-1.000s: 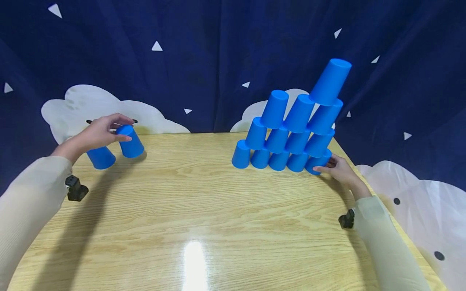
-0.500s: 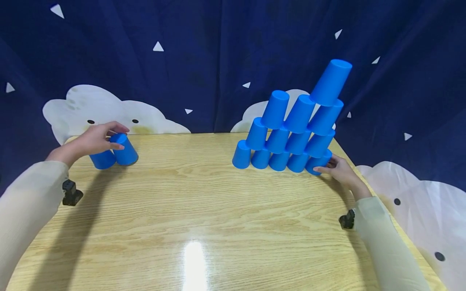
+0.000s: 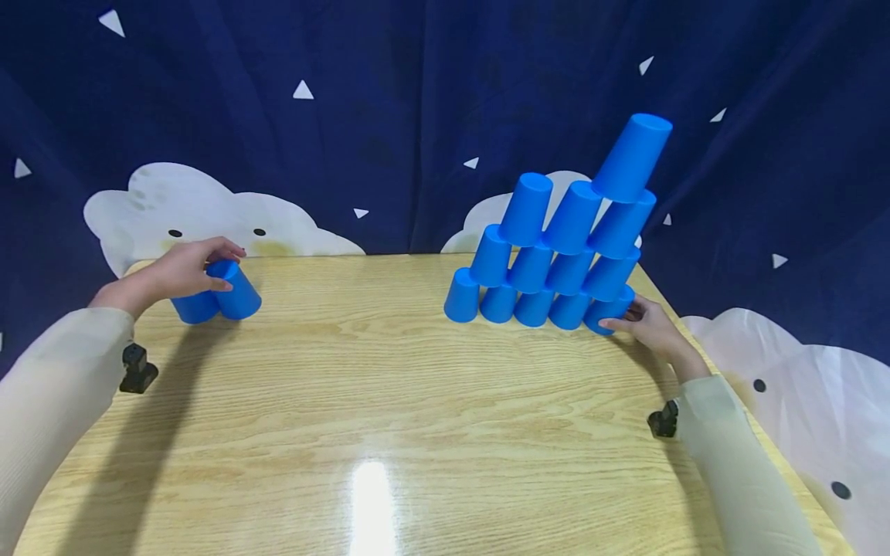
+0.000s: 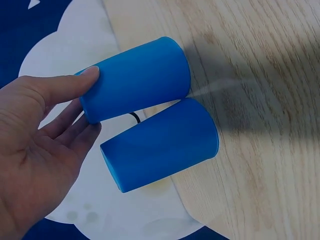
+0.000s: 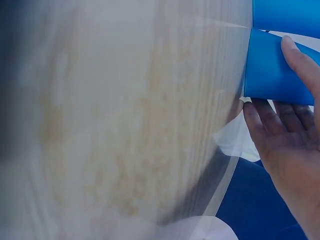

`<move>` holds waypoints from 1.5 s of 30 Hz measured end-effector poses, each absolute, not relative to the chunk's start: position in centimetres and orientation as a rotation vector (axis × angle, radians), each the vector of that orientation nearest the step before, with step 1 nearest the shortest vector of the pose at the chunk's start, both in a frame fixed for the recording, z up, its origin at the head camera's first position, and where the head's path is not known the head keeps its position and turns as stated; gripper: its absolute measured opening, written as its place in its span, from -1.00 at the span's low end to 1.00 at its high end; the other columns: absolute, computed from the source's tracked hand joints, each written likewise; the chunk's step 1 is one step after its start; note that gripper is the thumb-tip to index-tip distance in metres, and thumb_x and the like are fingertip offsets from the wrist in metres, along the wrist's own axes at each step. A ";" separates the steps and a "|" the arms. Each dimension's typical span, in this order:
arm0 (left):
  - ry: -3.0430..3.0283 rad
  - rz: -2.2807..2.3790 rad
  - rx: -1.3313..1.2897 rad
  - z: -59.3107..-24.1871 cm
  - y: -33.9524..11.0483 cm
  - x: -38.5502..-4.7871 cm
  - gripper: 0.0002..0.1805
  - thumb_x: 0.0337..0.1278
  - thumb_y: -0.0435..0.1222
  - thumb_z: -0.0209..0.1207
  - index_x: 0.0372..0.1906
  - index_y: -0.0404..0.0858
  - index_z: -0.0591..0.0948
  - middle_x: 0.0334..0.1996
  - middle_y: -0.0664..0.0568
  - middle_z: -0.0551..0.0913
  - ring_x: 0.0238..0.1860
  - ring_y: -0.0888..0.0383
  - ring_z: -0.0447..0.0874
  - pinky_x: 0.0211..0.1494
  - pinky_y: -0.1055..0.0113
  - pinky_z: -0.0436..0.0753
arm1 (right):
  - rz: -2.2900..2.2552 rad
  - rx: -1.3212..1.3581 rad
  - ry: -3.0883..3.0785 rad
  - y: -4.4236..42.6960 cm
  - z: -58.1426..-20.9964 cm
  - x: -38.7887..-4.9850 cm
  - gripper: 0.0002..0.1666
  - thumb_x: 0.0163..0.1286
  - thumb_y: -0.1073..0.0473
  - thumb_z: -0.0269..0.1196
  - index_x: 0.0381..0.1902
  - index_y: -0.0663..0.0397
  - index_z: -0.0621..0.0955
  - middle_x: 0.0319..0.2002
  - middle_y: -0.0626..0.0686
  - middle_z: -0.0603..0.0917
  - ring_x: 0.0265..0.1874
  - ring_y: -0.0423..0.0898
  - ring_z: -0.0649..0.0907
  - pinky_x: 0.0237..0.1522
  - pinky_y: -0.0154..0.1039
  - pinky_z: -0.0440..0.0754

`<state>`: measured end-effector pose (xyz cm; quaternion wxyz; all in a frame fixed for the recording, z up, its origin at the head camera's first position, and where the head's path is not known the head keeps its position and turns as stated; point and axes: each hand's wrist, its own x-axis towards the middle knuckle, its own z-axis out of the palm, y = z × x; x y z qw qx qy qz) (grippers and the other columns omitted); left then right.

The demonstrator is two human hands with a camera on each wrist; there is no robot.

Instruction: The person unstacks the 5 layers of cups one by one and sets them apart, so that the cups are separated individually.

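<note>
My left hand point(image 3: 186, 266) pinches the base end of an upside-down blue cup point(image 3: 239, 293), thumb on one side and fingers on the other. Just left of it stands a second upside-down blue cup point(image 3: 195, 306), partly behind the hand; in the left wrist view this neighbouring cup point(image 4: 162, 145) and the held cup point(image 4: 137, 77) meet at their rims. On the right, my right hand point(image 3: 652, 328) grips the end cup point(image 3: 603, 315) in the bottom row of a stepped stack of blue cups. Its thumb lies across that cup point(image 5: 275, 70) in the right wrist view, fingers at the other side.
Above the bottom row come a second row, then three cups including a middle one point(image 3: 572, 218), and a single top cup point(image 3: 633, 157) at the right. The wooden table point(image 3: 389, 386) ends at a dark blue curtain point(image 3: 361, 116) with white clouds.
My left hand has brought its cup left and toward me, closing the gap to the neighbouring cup. The right hand and the stack stay as they were.
</note>
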<state>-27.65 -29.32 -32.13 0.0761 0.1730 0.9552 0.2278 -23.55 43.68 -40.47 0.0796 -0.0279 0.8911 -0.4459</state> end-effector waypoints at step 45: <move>2.728 1.331 1.108 -15.7 4.9 -29.4 -0.43 0.35 -0.09 0.16 0.35 -0.19 0.35 0.29 0.05 0.45 0.26 0.26 0.41 0.30 0.62 0.29 | -1.325 -0.046 2.674 43.4 -39.9 -23.0 -0.02 0.41 0.08 0.28 0.51 0.36 0.00 0.38 0.48 0.21 0.33 0.41 0.29 0.31 0.26 0.28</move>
